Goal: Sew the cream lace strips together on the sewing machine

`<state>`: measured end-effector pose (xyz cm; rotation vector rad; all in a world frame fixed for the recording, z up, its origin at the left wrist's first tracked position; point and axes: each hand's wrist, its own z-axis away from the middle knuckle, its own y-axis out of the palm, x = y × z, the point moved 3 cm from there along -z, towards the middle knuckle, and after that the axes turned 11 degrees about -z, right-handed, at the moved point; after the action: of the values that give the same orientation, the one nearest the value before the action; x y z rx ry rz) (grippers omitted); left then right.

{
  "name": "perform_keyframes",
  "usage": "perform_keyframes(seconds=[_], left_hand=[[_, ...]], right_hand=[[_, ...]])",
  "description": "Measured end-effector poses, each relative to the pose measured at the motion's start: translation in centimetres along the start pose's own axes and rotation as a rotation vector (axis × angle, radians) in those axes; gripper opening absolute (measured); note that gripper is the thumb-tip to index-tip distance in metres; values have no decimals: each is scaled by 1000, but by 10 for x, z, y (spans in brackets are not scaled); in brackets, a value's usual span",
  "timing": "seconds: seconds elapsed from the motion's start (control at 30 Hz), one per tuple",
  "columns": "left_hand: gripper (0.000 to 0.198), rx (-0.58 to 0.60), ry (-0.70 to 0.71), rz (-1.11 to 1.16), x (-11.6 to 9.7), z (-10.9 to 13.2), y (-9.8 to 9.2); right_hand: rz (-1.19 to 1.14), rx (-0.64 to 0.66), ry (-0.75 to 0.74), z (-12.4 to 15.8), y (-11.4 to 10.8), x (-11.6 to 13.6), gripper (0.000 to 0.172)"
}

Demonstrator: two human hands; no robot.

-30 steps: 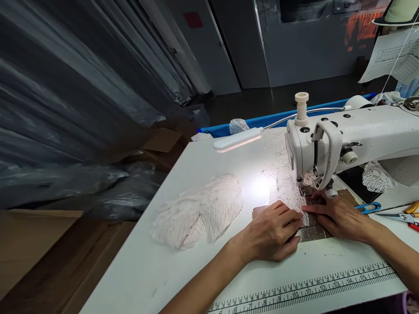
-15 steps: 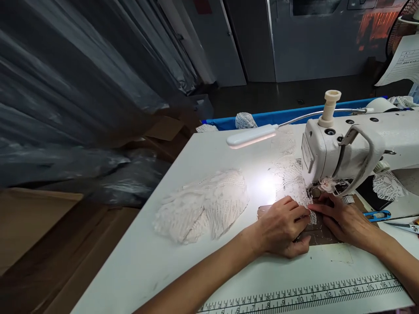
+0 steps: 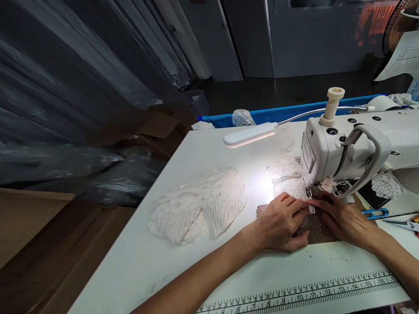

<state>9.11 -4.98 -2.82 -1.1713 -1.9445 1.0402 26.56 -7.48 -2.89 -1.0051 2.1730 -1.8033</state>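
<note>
A white sewing machine (image 3: 353, 144) stands at the right of the white table (image 3: 196, 270). A strip of white lace (image 3: 290, 181) runs under its presser foot. My left hand (image 3: 283, 222) lies on the lace and the brown piece (image 3: 316, 226) beneath it, fingers together and pressing down just left of the needle. My right hand (image 3: 343, 220) rests on the same piece right in front of the presser foot, fingers extended flat. The fingertips of both hands nearly meet at the lace edge.
A pile of white lace pieces (image 3: 199, 207) lies left of my hands. A gooseneck lamp (image 3: 250, 134) shines on the table. Blue thread snips (image 3: 376, 213) and scissors (image 3: 404, 224) lie at the right. A printed ruler (image 3: 301, 294) runs along the front edge. Cardboard boxes (image 3: 32, 235) stand at the left.
The view shifted a little to the left and down. The lace has fed further back under the presser foot, and both hands stay pressed on the work near the needle.
</note>
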Motion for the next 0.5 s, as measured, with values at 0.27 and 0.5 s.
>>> perform_keyframes(seconds=[0.27,0.5], left_hand=[[32,-3,-23,-22,3,-1,0],[38,30,-36,-59,4,-3,2]], right_hand=[[-55,-5,-37,3,0,0,41],[13,11,-23,4,2,-1,43]])
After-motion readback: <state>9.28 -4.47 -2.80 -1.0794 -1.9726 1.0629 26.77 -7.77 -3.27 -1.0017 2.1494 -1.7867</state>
